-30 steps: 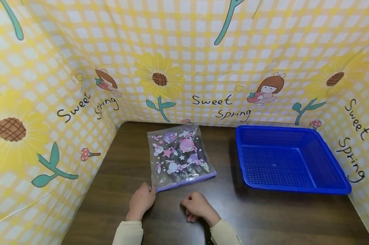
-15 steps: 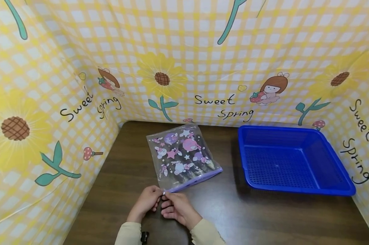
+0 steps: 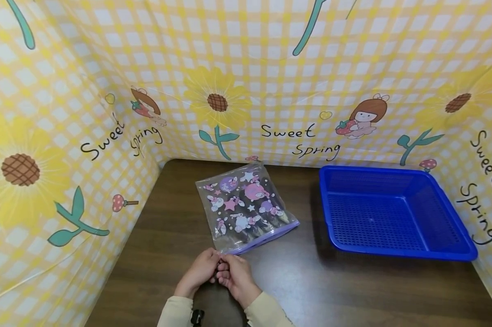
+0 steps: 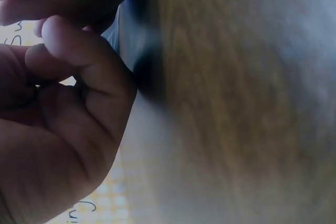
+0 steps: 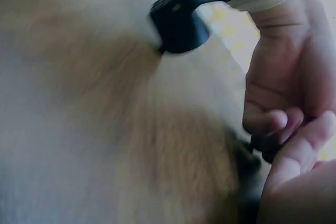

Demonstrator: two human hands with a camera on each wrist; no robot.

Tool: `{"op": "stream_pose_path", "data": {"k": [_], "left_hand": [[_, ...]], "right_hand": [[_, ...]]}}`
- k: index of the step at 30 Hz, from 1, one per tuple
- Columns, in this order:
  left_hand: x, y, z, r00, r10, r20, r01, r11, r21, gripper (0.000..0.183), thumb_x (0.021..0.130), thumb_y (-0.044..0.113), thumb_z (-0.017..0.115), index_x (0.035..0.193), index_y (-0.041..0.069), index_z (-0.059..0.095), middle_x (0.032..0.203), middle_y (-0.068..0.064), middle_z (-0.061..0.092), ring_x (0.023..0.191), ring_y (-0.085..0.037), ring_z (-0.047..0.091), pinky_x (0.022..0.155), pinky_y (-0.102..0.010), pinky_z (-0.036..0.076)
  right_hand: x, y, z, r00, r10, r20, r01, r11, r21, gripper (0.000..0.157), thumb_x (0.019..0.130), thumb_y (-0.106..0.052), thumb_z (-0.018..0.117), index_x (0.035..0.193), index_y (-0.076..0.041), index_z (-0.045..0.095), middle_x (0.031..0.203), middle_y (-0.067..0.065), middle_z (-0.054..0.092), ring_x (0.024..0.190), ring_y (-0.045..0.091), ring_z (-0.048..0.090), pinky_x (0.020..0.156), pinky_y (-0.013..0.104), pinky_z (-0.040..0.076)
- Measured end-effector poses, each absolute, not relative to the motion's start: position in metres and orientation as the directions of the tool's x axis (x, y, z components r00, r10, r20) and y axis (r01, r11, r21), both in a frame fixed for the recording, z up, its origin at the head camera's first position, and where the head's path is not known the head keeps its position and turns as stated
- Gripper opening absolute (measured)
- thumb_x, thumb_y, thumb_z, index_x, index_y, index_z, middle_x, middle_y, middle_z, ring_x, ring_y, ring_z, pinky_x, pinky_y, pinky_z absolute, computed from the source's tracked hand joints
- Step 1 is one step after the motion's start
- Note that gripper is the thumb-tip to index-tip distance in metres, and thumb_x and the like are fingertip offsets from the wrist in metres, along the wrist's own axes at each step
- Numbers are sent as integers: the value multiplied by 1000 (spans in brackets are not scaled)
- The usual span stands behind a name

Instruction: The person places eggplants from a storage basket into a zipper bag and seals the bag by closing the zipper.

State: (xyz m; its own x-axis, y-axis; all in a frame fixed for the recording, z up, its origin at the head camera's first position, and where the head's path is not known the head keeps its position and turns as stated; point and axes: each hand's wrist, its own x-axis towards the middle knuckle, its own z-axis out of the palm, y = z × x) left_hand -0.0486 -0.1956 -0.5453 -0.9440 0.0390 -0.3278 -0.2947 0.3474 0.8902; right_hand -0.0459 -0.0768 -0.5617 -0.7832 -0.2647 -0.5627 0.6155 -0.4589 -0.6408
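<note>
A clear zip bag [image 3: 237,204] printed with pink, purple and white cartoon figures lies flat on the brown table [image 3: 156,254]. Its purple zip edge [image 3: 266,236] faces me. At the near left corner, my left hand [image 3: 201,269] pinches the bag between thumb and fingers. Right beside it, my right hand [image 3: 238,276] pinches the same corner, thumb tip close to the left thumb. Both wrist views show the two hands together with curled fingers: the left hand [image 4: 68,124] and the right hand [image 5: 299,182]. The fingers hide the end of the zip.
A blue plastic basket [image 3: 397,252] with a perforated bottom stands at the right of the table. Yellow checked cloth [image 3: 246,81] with sunflowers and "Sweet Spring" lettering walls in the back and sides. A black wrist camera [image 5: 181,22] sits at the left sleeve.
My right hand has moved left from in front of the bag to the corner beside my left hand. The bag has turned slightly, its right end shifting away and to the right.
</note>
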Motion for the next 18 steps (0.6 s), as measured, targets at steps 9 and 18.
{"op": "stream_pose_path", "data": {"k": [9,18], "left_hand": [[-47,-191,-544,-956,52,-290,-252,364,897,19,97,9,39,84,-1,47,67,-5,45,41,-12,42,38,-28,42],[-54,-193,-546,-920,39,-390,-369,249,896,21,94,15,42,83,-2,48,61,-1,43,43,-9,40,41,-28,46]], "right_hand": [[-58,-60,-561,-786,-120,-606,573,-509,-642,7,81,-10,58,76,-5,57,54,-4,54,41,5,52,39,18,41],[-71,-27,-564,-799,-155,-580,581,-443,-683,11,84,-13,57,79,-3,58,55,-2,55,43,8,53,41,20,43]]}}
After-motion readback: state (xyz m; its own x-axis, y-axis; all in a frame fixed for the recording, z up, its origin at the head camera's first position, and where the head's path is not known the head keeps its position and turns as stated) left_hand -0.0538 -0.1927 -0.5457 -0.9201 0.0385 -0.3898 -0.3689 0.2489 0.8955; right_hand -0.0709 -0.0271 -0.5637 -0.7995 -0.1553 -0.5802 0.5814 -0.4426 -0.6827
